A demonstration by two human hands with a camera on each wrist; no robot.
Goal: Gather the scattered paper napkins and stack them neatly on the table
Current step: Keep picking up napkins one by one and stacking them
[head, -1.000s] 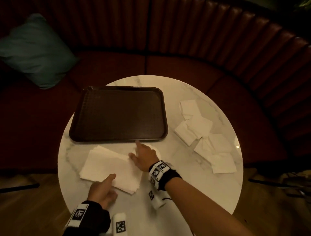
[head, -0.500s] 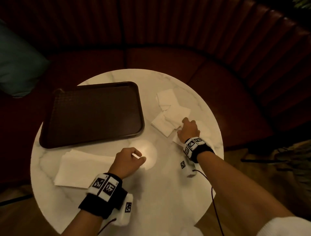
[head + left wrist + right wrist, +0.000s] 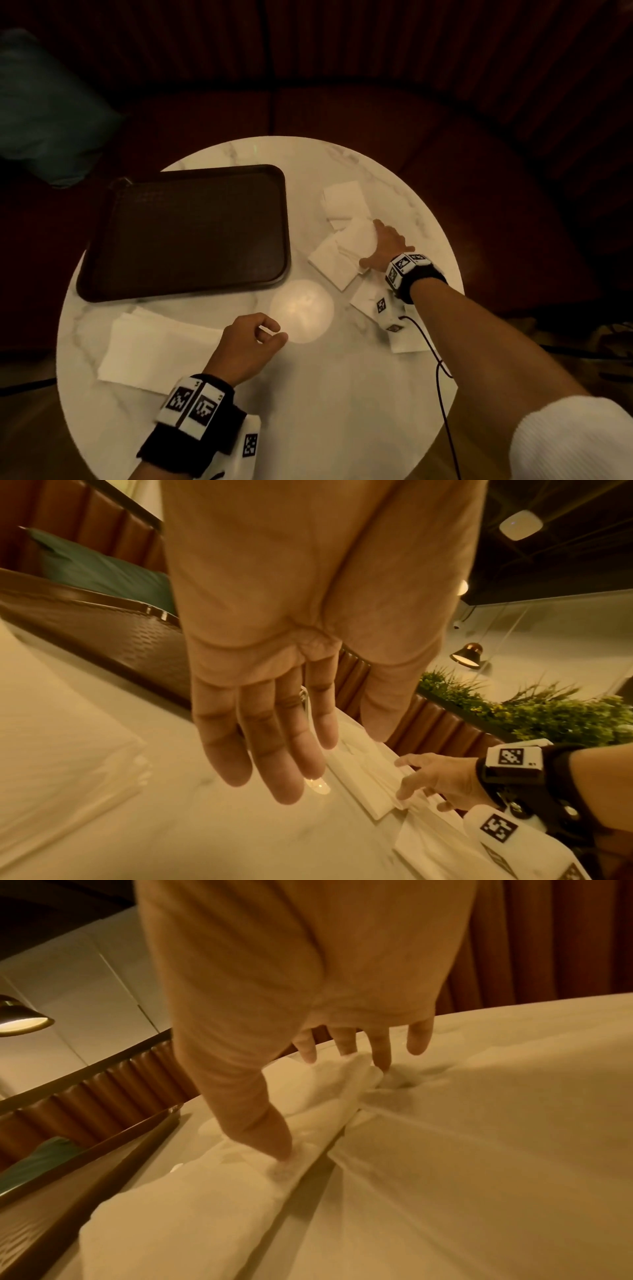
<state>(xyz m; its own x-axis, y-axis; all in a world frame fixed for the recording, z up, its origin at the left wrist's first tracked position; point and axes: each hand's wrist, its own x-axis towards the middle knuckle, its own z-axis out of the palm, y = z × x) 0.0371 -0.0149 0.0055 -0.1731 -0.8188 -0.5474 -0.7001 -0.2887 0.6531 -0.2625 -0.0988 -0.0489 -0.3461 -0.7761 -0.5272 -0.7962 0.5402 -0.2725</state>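
On the round marble table (image 3: pixel 308 411), a tidy stack of white napkins (image 3: pixel 150 349) lies at the near left. Several loose napkins are scattered at the right: one far (image 3: pixel 342 202), one flat (image 3: pixel 329 263), one under my right wrist (image 3: pixel 407 342). My right hand (image 3: pixel 376 246) pinches one loose napkin (image 3: pixel 356 236) between thumb (image 3: pixel 274 1145) and fingers (image 3: pixel 380 1056), so that the napkin (image 3: pixel 322 1096) bunches up off the table. My left hand (image 3: pixel 257 335) hovers beside the stack with relaxed fingers (image 3: pixel 284 764) and holds nothing.
A dark brown tray (image 3: pixel 191 229) with nothing on it fills the far left of the table. A bright lamp reflection (image 3: pixel 301 310) sits mid-table. A dark red curved bench (image 3: pixel 376 113) wraps round the back, with a teal cushion (image 3: pixel 44 102) at the left.
Both hands have left the stack. My right hand swung right to the scattered napkins and now bunches one up. My left hand drew back beside the stack.
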